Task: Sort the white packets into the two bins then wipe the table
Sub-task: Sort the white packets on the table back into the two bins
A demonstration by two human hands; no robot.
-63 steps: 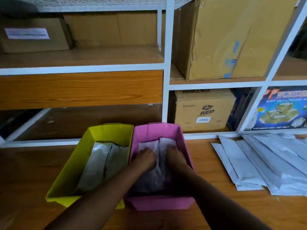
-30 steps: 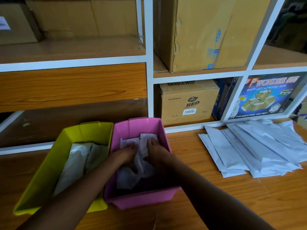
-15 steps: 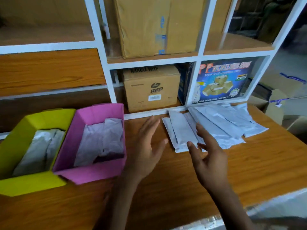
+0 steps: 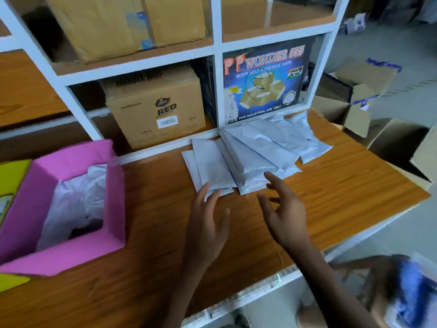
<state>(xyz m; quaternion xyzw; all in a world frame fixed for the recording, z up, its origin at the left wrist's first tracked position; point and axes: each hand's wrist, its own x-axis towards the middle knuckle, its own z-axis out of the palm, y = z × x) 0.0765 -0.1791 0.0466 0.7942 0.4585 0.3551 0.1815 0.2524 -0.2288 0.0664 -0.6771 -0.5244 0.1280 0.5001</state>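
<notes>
Just past left hand (image 4: pixel 208 218) and right hand (image 4: pixel 283 214), both spread empty: white packets (image 4: pixel 248 152)

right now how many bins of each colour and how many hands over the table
pink bin: 1
yellow bin: 1
hands: 2, left hand and right hand
total: 4

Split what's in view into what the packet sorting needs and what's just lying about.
Job in hand: loose white packets, pink bin, yellow bin, table, left hand, right hand.

Lying about: brown box marked RED, tape box, big shelf box, open floor cartons.
</notes>
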